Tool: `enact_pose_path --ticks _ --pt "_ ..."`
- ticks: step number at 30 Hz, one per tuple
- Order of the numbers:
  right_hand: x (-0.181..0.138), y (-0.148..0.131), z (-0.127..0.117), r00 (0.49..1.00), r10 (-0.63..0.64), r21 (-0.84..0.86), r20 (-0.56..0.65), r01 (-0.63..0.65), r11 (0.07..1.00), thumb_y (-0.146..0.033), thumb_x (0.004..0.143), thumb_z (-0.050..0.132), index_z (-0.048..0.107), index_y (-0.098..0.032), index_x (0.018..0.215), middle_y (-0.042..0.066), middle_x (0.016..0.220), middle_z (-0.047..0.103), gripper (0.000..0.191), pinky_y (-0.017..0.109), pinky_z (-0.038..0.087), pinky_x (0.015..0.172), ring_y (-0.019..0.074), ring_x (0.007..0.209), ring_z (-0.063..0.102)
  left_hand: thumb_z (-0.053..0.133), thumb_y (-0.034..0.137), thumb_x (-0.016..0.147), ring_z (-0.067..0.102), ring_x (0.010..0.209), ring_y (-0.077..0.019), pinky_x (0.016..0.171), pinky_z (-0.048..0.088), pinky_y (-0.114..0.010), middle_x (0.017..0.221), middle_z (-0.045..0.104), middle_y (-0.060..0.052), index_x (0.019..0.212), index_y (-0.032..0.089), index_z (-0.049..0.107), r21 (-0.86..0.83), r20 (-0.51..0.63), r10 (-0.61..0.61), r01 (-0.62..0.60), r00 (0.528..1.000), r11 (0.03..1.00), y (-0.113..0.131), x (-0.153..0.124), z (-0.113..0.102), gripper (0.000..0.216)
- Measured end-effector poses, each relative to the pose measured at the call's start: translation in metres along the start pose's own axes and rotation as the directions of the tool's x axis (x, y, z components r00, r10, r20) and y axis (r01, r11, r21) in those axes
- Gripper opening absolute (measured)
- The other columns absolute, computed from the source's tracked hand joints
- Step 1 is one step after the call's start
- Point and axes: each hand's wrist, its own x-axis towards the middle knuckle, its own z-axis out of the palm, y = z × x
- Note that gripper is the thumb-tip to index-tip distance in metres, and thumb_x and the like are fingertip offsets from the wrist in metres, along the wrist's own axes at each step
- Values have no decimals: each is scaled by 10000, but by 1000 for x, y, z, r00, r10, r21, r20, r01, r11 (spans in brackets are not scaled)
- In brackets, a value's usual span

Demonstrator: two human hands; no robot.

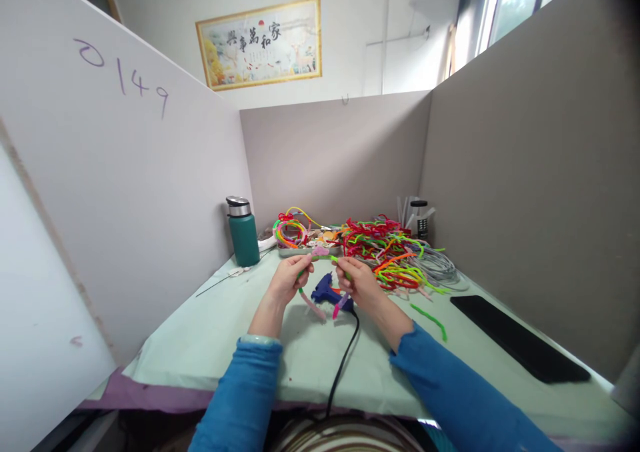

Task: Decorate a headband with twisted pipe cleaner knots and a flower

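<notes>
Between my two hands stretches a fuzzy pipe cleaner [323, 257], green in the middle, with pink and purple ends hanging down. My left hand [291, 275] pinches it on the left, my right hand [357, 279] on the right. A pink fuzzy piece [320, 250] sits at the top of the green stretch; whether it is fixed there I cannot tell. Below and between the hands lies a blue glue gun [327, 291], its black cord [345, 362] running to the table's front edge. The hanging ends partly cover the gun.
A tray [286, 253] of small pieces and a large heap of coloured pipe cleaners [385, 245] fill the back. A green bottle [244, 235] stands back left. At right lie a loose green pipe cleaner [431, 320] and a black flat slab [515, 335]. Grey partitions [335, 152] enclose the table.
</notes>
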Motion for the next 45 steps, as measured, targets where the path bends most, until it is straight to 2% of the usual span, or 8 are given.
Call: enact_pose_path --ticks 5,7,11,13,21,29,38,45 --pt "4 2 -6 998 12 95 -58 -7 995 -363 673 719 511 -170 673 -51 572 476 283 196 190 370 31 399 313 721 414 658 403 403 -30 391 240 -196 622 548 3 795 98 642 -26 -18 -40 40 999 999 -1 0 3 353" --pt "5 3 -6 998 17 108 -55 -11 994 -374 674 718 504 -174 666 -51 566 478 293 199 221 372 39 404 332 727 402 651 399 401 -27 389 239 -194 632 547 6 837 93 647 -36 -36 -48 47 998 998 -2 1 1 370" --pt "6 5 -4 998 47 96 -52 -42 995 -425 684 701 516 -187 704 -31 582 519 302 223 316 397 78 443 421 724 402 651 288 354 0 358 126 -196 598 523 19 818 86 643 -51 -77 -34 30 996 998 -4 3 -3 366" --pt "6 5 -4 997 53 85 -62 -48 995 -413 670 712 526 -186 711 -27 585 527 297 225 325 399 82 448 431 726 396 649 269 349 3 357 110 -199 592 518 20 814 83 642 -52 -66 -42 39 997 998 -4 3 -3 364" --pt "6 3 -8 995 81 129 -61 -72 989 -340 643 729 490 -174 646 -47 540 474 291 192 179 352 37 394 316 730 370 652 378 425 -23 387 220 -185 648 550 -9 739 98 601 -101 -7 -100 99 995 990 -1 -1 2 313" --pt "11 8 -13 988 137 171 -71 -123 978 -337 636 731 494 -173 648 -44 543 467 288 197 164 341 37 393 305 768 284 592 431 449 -40 414 268 -184 656 570 1 850 122 595 -159 -89 -98 83 991 984 0 1 1 351" --pt "13 11 -16 984 171 159 -50 -161 974 -308 637 728 476 -173 637 -44 523 461 286 195 187 341 41 394 314 767 270 565 424 430 -47 400 256 -195 636 571 -4 805 114 601 -101 -135 -129 116 982 988 1 -1 2 331" --pt "11 11 -14 989 140 110 -48 -134 985 -307 643 730 513 -172 699 -45 530 479 262 186 208 349 47 401 351 748 323 577 381 401 -35 371 217 -193 585 535 9 687 105 593 -32 -140 -125 122 982 992 -1 0 3 290"
